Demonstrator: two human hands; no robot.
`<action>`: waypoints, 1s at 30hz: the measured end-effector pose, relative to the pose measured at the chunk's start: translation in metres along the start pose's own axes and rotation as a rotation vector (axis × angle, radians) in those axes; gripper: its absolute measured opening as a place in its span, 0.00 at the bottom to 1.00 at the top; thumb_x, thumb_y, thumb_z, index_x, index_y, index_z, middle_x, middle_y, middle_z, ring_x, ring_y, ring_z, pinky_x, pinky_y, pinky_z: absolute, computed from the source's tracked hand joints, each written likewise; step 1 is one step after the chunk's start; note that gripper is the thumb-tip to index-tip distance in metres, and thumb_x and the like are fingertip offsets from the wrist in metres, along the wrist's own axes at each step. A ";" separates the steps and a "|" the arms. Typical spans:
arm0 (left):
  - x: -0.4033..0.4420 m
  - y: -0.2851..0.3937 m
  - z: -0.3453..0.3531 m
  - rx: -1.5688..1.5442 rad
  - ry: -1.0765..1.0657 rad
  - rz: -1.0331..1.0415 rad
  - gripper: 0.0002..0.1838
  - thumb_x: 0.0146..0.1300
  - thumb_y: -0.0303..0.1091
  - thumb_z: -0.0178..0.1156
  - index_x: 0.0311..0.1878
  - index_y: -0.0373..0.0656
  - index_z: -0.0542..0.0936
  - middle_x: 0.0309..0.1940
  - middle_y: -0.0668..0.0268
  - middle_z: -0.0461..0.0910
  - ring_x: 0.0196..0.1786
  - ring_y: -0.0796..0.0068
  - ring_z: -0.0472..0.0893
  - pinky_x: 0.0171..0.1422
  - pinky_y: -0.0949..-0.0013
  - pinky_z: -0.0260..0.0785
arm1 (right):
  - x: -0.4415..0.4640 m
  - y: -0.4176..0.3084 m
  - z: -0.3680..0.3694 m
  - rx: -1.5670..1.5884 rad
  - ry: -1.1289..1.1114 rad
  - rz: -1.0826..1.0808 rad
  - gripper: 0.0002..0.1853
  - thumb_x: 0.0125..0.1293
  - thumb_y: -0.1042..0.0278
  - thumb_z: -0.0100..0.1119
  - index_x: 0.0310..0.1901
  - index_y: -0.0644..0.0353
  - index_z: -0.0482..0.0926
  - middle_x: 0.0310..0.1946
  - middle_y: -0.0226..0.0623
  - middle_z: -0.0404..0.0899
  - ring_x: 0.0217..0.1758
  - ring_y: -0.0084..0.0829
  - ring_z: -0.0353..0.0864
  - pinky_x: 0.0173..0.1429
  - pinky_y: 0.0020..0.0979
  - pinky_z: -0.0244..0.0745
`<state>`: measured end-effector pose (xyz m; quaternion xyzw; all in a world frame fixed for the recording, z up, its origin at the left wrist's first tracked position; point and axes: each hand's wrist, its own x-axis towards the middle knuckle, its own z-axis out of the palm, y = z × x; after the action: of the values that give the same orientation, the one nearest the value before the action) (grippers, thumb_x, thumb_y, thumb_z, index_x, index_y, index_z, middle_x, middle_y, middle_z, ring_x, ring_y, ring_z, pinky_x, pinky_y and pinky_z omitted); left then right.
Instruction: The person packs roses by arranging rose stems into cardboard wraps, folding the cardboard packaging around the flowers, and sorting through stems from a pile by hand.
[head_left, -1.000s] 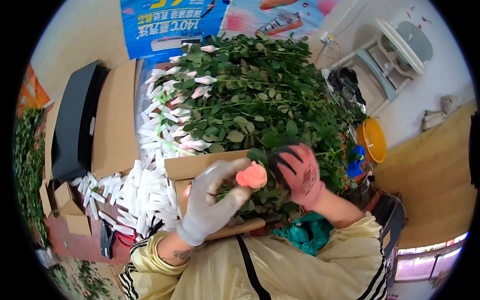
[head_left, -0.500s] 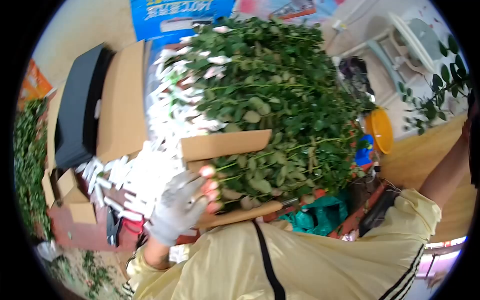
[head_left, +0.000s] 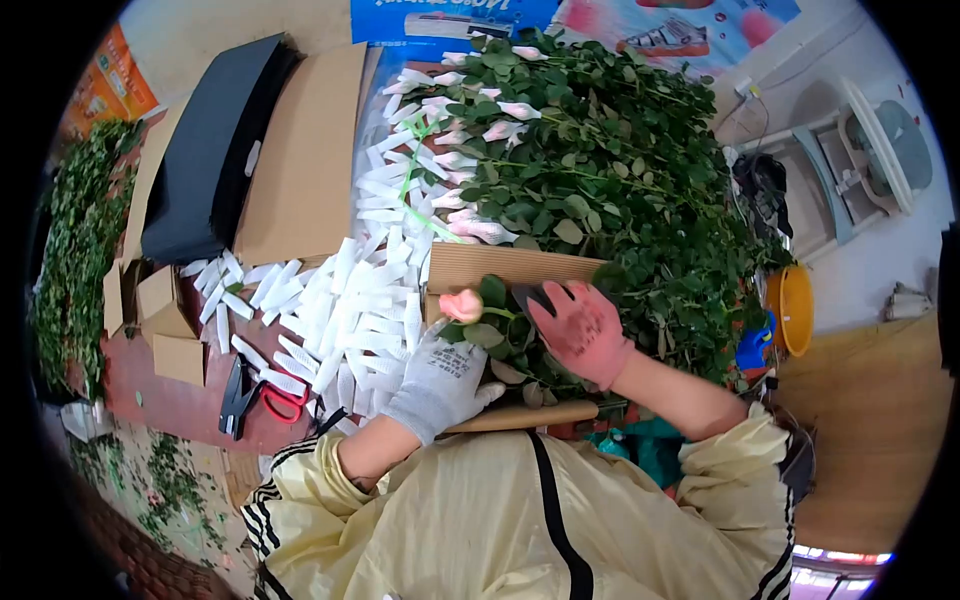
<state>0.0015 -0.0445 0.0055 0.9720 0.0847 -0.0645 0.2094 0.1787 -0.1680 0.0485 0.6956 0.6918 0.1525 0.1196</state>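
A pink rose (head_left: pixel 461 306) lies with its head to the left, its leafy stem running right into my right hand (head_left: pixel 583 337). That hand wears a pink-red glove with dark patches, its fingers closed about the stem. My left hand (head_left: pixel 440 388), in a grey-white glove, lies flat just below the bloom, fingers stretched out and thumb apart; whatever is under it is hidden. Beneath and around both hands is a cardboard piece (head_left: pixel 515 267) with leaves in it. White mesh sleeves (head_left: pixel 350 310) are heaped left of my left hand.
Behind lies a broad pile of leafy rose stems (head_left: pixel 610 170), their heads in white sleeves. Red-handled scissors (head_left: pixel 285 400) and a black stapler-like tool (head_left: pixel 236 398) lie at the left. Farther back stand black sheets (head_left: pixel 215 150) and cardboard (head_left: pixel 300 160). An orange basin (head_left: pixel 795 310) is at the right.
My right hand has come in from the far right to the stem. The view has shifted. Several pink blooms seen by my left hand earlier no longer show; a single rose does.
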 end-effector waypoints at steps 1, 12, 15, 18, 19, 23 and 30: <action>-0.002 0.002 -0.003 -0.045 0.201 0.037 0.30 0.59 0.57 0.50 0.51 0.39 0.76 0.51 0.55 0.76 0.60 0.60 0.70 0.72 0.58 0.48 | -0.002 0.000 0.009 -0.195 0.012 -0.081 0.19 0.51 0.59 0.56 0.47 0.49 0.75 0.48 0.36 0.72 0.51 0.40 0.70 0.54 0.37 0.66; -0.004 0.001 0.009 -0.036 0.090 -0.021 0.34 0.58 0.54 0.54 0.59 0.34 0.69 0.61 0.50 0.65 0.66 0.55 0.63 0.72 0.58 0.49 | 0.004 0.003 0.014 0.190 0.257 -0.071 0.14 0.53 0.62 0.53 0.43 0.48 0.77 0.40 0.37 0.74 0.46 0.41 0.72 0.45 0.38 0.68; -0.002 -0.001 0.008 -0.014 0.173 0.039 0.36 0.58 0.53 0.54 0.61 0.32 0.66 0.65 0.48 0.60 0.70 0.53 0.56 0.74 0.58 0.45 | -0.021 0.049 -0.019 0.111 0.419 0.059 0.13 0.50 0.67 0.55 0.39 0.54 0.77 0.40 0.35 0.74 0.48 0.39 0.72 0.48 0.41 0.69; -0.002 0.003 0.005 0.012 0.094 0.024 0.37 0.58 0.53 0.54 0.63 0.32 0.65 0.67 0.49 0.57 0.72 0.54 0.52 0.75 0.58 0.42 | -0.051 0.132 -0.085 -0.287 0.451 0.298 0.18 0.54 0.70 0.57 0.48 0.61 0.73 0.45 0.38 0.76 0.48 0.38 0.76 0.48 0.38 0.73; -0.002 0.004 0.004 0.017 0.081 0.013 0.37 0.58 0.53 0.54 0.62 0.32 0.65 0.67 0.50 0.57 0.72 0.54 0.52 0.75 0.58 0.41 | -0.061 0.161 -0.114 -0.473 0.484 0.388 0.20 0.55 0.71 0.58 0.51 0.63 0.71 0.46 0.39 0.77 0.48 0.37 0.78 0.48 0.37 0.74; 0.001 0.005 0.005 0.044 0.058 0.013 0.37 0.57 0.53 0.55 0.62 0.32 0.66 0.67 0.49 0.58 0.72 0.54 0.53 0.75 0.58 0.42 | -0.070 0.199 -0.239 -0.532 0.692 0.378 0.18 0.59 0.77 0.57 0.53 0.68 0.74 0.44 0.40 0.81 0.42 0.33 0.83 0.45 0.29 0.78; -0.003 0.007 0.007 0.057 0.130 0.012 0.36 0.57 0.53 0.54 0.61 0.34 0.68 0.65 0.51 0.62 0.70 0.56 0.58 0.74 0.57 0.46 | 0.017 0.040 -0.134 -0.275 -0.103 -0.138 0.19 0.57 0.65 0.49 0.52 0.45 0.72 0.38 0.39 0.73 0.35 0.32 0.72 0.36 0.31 0.68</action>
<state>-0.0008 -0.0546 0.0024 0.9802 0.0905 -0.0025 0.1760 0.1652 -0.1574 0.1883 0.6306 0.7034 0.2012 0.2590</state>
